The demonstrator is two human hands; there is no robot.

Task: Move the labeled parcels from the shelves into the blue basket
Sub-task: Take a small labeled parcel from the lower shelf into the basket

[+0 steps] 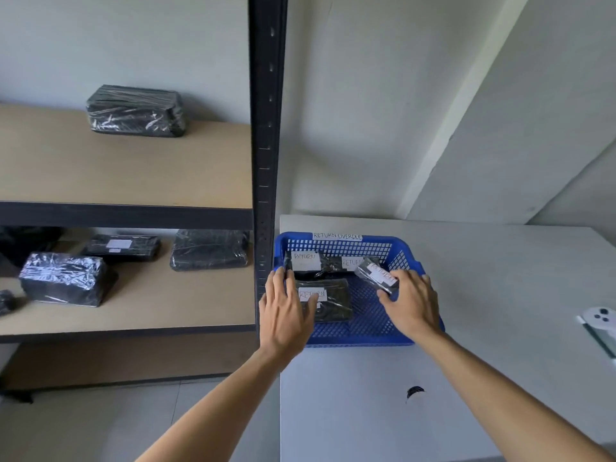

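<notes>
The blue basket, tagged "RETURN OVERDUE", stands on a white table. Inside lie black wrapped parcels with white "RETURN" labels: one at the back left, one behind it to the right, one flat in front. My right hand grips a small labeled parcel, tilted over the basket's right half. My left hand hovers over the basket's left rim with fingers spread, its fingertips touching the front parcel's label. On the lower shelf a flat labeled parcel remains.
A black shelf upright stands just left of the basket. Unlabeled wrapped parcels sit on the upper shelf and on the lower shelf. A white controller lies at the table's right edge.
</notes>
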